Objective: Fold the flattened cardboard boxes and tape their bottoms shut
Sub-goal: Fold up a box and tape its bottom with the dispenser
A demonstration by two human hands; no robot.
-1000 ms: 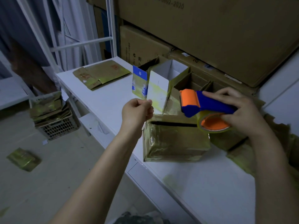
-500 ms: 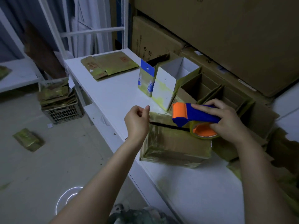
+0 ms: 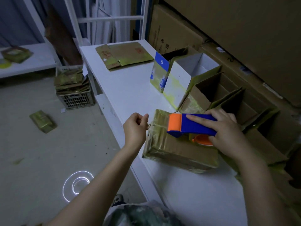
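1. Right hand (image 3: 228,134) grips the tape dispenser (image 3: 195,126), which rests on the cardboard box (image 3: 179,150) beneath it.
2. Left hand (image 3: 135,128), fingers curled, pinches the tape end (image 3: 152,127) at the box edge just beside it.

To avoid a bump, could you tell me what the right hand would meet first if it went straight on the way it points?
Probably the left hand, pinching tape beside the box, though depth is unclear.

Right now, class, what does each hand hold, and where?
The right hand grips the tape dispenser by its blue handle; the left hand pinches the tape by its free end.
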